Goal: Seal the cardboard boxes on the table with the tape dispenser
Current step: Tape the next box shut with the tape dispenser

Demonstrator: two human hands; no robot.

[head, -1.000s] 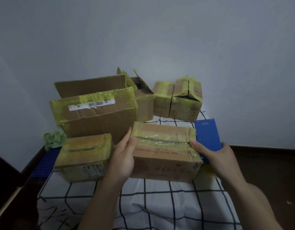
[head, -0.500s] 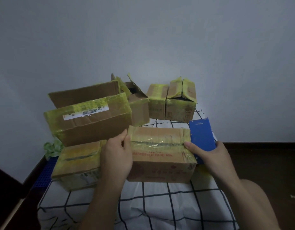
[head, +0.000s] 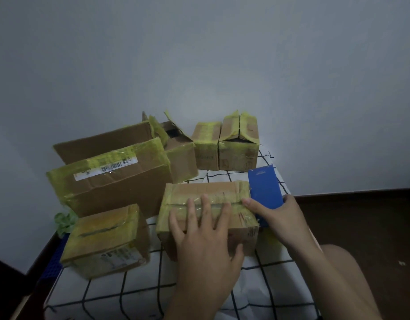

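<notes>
The table is carrying the taped box, with the large box sitting behind-left of it. The left hand is pressing flat, fingers spread, on its top. The right hand is touching its right edge, over a blue block; I cannot tell its grip.

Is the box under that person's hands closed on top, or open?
Closed. The box's top flaps lie flat, meeting at a middle seam under clear tape, and the left hand rests spread on them.
</notes>
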